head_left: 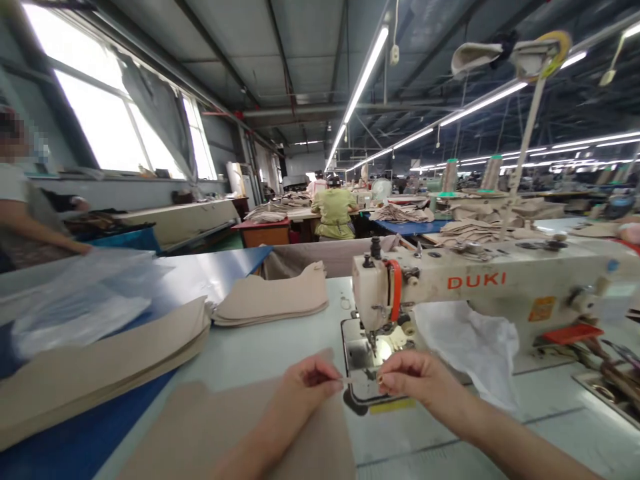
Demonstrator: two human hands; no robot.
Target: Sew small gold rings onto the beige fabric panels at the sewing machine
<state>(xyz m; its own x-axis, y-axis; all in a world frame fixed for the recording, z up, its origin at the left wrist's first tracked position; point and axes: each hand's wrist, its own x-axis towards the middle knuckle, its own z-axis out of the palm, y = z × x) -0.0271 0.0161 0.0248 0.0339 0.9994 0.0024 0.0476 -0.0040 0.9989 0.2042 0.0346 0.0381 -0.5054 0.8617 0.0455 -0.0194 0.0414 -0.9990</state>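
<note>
Left hand (307, 381) and right hand (413, 380) pinched a thin pale thing (349, 380), too small to identify, before the sewing machine (480, 283); tan fabric (215, 427) lay under the left wrist.

The left hand (306, 379) and right hand (413, 380) pinch a thin strand (350, 379) between them, just before the sewing machine (480, 280). Beige cloth (215, 427) lies under the left; white cloth (470, 340) beyond the right.

Head-worn view, facing forward and slightly down, close over the sewing machine (450, 287), hall beyond.
</note>
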